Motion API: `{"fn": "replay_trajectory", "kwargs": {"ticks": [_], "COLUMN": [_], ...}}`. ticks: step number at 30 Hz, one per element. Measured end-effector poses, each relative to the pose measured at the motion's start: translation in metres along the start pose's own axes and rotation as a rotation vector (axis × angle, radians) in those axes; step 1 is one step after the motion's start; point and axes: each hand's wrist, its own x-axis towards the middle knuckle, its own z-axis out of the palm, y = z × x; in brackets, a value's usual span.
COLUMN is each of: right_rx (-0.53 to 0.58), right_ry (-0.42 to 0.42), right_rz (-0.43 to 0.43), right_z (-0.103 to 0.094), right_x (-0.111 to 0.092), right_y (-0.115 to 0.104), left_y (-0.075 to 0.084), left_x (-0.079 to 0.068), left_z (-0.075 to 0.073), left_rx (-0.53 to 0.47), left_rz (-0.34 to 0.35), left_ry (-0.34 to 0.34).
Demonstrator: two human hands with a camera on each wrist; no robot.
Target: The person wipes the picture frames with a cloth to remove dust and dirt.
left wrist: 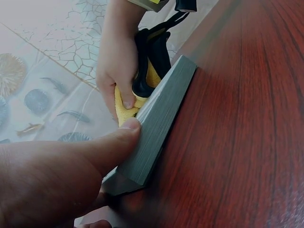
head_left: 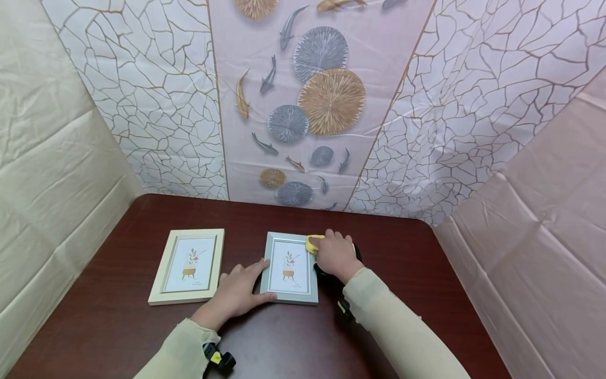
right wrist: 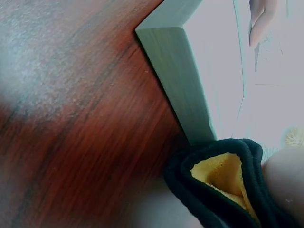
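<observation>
A grey-blue picture frame lies face up on the dark red wooden table, showing a potted-plant print. My left hand grips its near left corner, with the thumb on the near edge and fingers along the left side. In the left wrist view the thumb presses the frame's side. My right hand holds a yellow cleaning cloth with black edging against the frame's far right corner. In the right wrist view a black-edged fold of the cloth touches the frame's side.
A cream picture frame with a similar print lies to the left on the table. Behind the table hangs a patterned fabric backdrop, with pale fabric walls at both sides. Black camera straps circle both wrists.
</observation>
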Motion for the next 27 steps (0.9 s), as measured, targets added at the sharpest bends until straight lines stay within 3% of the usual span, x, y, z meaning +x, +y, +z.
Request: {"fn": "replay_trajectory", "kwargs": {"ticks": [27], "right_rx": [0.062], "right_ry": [-0.095], "right_rz": [-0.003], "right_z": [-0.012], "right_x": [0.01], "right_y": [-0.016], "left_y": [0.001], "left_x": [0.0], "left_z": [-0.002], "left_rx": [-0.002], "left_rz": [0.009], "left_ry": [0.002]}}
